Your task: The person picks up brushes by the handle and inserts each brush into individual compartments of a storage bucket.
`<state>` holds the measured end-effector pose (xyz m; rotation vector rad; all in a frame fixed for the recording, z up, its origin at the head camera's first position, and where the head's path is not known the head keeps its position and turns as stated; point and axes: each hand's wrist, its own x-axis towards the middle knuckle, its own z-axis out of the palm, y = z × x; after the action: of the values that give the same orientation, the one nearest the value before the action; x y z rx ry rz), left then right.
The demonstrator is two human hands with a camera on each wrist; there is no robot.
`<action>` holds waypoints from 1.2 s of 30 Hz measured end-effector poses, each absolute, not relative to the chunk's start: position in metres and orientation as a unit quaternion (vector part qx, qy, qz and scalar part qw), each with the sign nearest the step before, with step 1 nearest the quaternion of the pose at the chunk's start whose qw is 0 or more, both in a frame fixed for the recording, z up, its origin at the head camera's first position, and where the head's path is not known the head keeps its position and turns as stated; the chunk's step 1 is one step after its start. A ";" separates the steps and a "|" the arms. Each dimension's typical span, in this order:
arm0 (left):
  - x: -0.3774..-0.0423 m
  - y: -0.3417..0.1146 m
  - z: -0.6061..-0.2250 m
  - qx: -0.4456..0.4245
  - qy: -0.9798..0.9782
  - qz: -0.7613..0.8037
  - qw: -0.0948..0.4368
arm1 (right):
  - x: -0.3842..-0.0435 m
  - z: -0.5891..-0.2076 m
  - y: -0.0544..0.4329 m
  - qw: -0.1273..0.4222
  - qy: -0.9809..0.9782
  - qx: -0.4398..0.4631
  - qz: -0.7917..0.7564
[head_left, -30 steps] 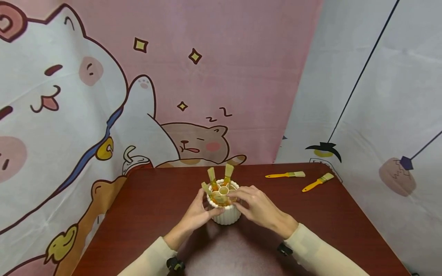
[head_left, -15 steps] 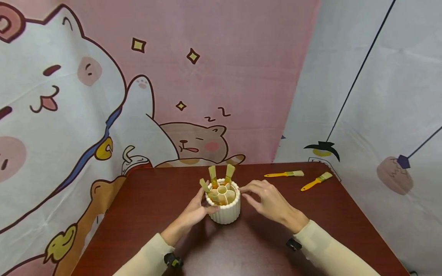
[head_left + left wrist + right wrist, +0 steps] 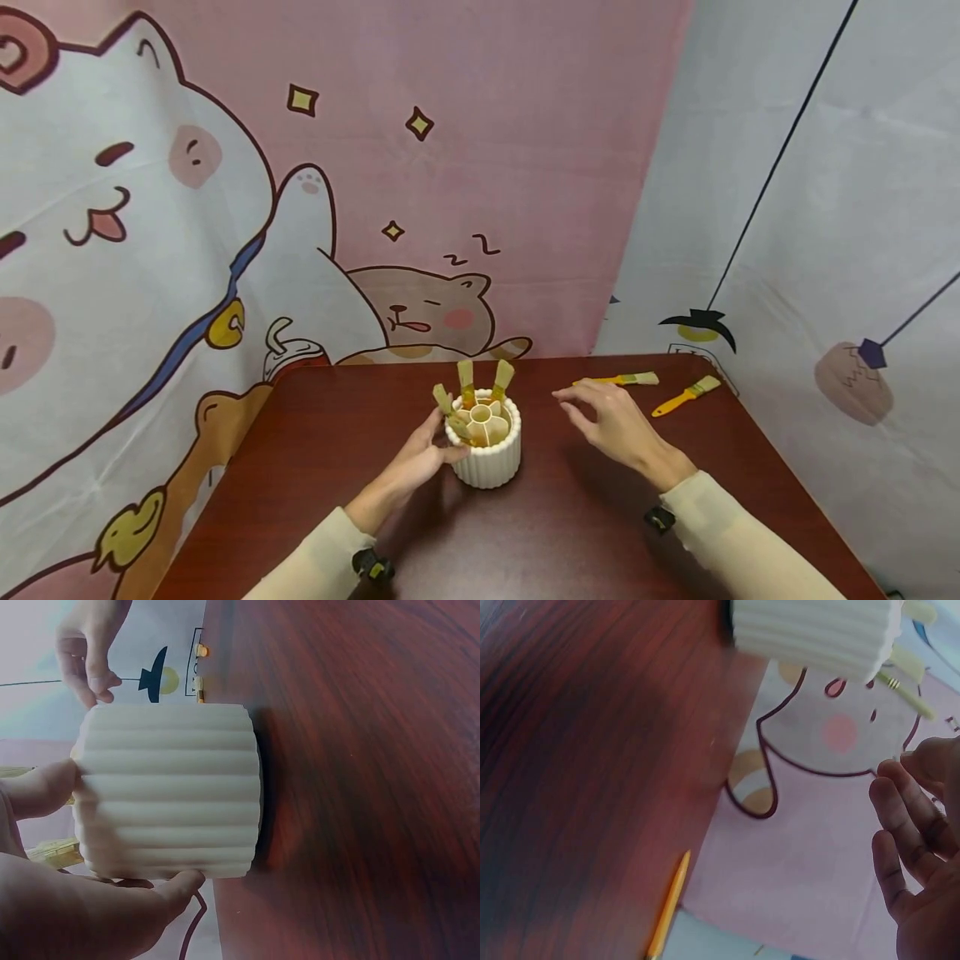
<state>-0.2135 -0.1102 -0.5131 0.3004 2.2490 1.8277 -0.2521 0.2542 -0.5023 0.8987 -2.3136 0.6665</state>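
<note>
A white ribbed pot (image 3: 487, 462) with a beaded rim and a petal-shaped divider (image 3: 489, 429) inside stands upright on the table. Several brushes (image 3: 466, 383) are in its left and back compartments, pale bristles upward. My left hand (image 3: 416, 462) grips the pot's left side, the thumb near the front rim; in the left wrist view its fingers (image 3: 176, 892) lie against the ribbed wall. My right hand (image 3: 618, 425) is in the air right of the pot, holding nothing, with fingers loosely bent. Behind it lies a brush with a yellow handle (image 3: 637, 379), partly hidden by the hand.
Another yellow-handled brush (image 3: 686, 396) lies at the back right of the dark red table (image 3: 300, 483), near its edge. A printed cloth backdrop (image 3: 562, 208) hangs right behind the table, and a pale cloth (image 3: 862, 208) hangs along the right side.
My right hand has left the pot and moved right, toward the loose brushes, uncovering the divider. My left hand stays on the pot, which has barely shifted.
</note>
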 end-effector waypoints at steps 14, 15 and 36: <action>-0.206 -0.096 -0.518 0.106 0.781 0.613 0.048 | -0.275 -0.522 0.294 0.226 -0.913 0.235 0.246; -0.205 -0.094 -0.518 0.101 0.788 0.606 0.040 | -0.277 -0.523 0.296 0.218 -0.917 0.228 0.245; -0.201 -0.071 -0.522 0.026 0.866 0.496 -0.054 | -0.313 -0.550 0.341 0.136 -0.953 0.138 0.232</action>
<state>-0.2007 -0.0709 -0.5218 0.0853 2.8194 1.6139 -0.3130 0.3409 -0.5503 0.3997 -2.7606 0.6705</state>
